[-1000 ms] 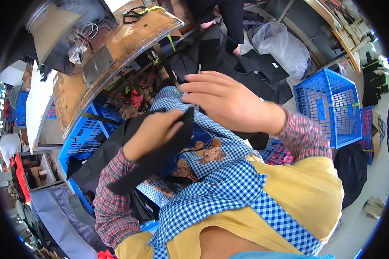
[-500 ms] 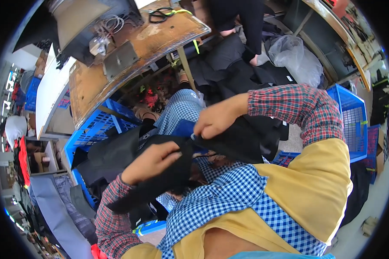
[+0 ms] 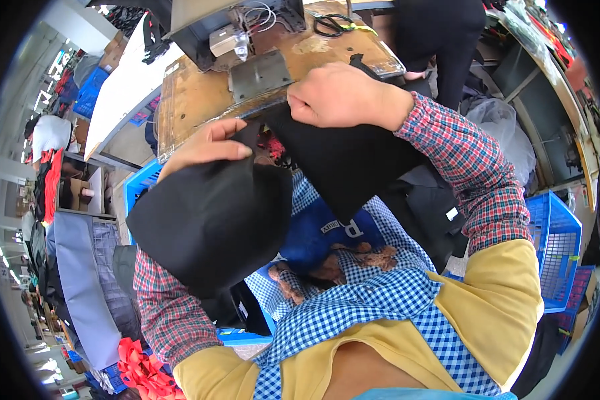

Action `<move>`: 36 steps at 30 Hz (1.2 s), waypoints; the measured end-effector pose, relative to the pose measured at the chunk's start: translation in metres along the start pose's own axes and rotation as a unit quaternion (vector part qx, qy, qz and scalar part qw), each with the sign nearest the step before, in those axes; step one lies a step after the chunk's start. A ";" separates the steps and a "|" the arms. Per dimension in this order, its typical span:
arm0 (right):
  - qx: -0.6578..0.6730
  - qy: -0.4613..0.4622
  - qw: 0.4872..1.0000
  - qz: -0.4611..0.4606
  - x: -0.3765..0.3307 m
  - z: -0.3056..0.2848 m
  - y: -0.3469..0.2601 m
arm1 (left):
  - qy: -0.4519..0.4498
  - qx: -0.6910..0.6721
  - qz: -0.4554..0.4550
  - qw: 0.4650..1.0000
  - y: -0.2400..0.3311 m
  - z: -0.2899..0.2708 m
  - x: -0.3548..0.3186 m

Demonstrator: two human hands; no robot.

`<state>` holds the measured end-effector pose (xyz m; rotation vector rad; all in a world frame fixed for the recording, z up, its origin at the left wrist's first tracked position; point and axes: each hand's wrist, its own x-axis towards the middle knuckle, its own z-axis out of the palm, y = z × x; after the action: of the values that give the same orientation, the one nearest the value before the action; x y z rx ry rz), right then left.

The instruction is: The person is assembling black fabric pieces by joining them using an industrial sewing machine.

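In the middle of the frame I had the black cloth (image 3: pixel 247 207) stretched between both hands: left hand (image 3: pixel 203 147) pinching its edge, right hand (image 3: pixel 343 97) clenched on the other end, probably to spread it flat near the wooden table (image 3: pixel 193 100).

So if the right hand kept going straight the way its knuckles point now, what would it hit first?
Probably the grey metal plate on the wooden worktop. The right hand, gripping the black fabric, points up-left toward it; depth is unclear, so it might pass above.
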<state>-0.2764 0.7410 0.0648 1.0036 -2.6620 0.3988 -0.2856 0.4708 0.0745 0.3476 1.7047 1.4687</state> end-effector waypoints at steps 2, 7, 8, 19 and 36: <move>-0.011 0.010 1.000 -0.004 0.016 0.009 0.015 | -0.024 -0.007 0.008 1.000 0.005 -0.022 0.017; -0.038 0.006 0.999 -0.011 0.051 0.019 0.042 | -0.015 0.015 0.025 0.999 0.009 -0.087 0.070; -0.048 0.002 0.999 -0.011 0.057 0.022 0.050 | -0.013 0.045 0.030 0.998 0.005 -0.096 0.080; -0.046 -0.021 0.999 0.010 0.090 0.031 0.092 | 0.001 0.347 0.296 0.890 0.001 -0.133 0.121; -0.040 -0.022 0.999 0.028 0.097 0.023 0.090 | 0.007 0.392 0.302 0.869 0.009 -0.139 0.113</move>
<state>-0.4107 0.7401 0.0621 0.9274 -2.7259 0.2822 -0.4585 0.4553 0.0314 1.4121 2.2725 1.0769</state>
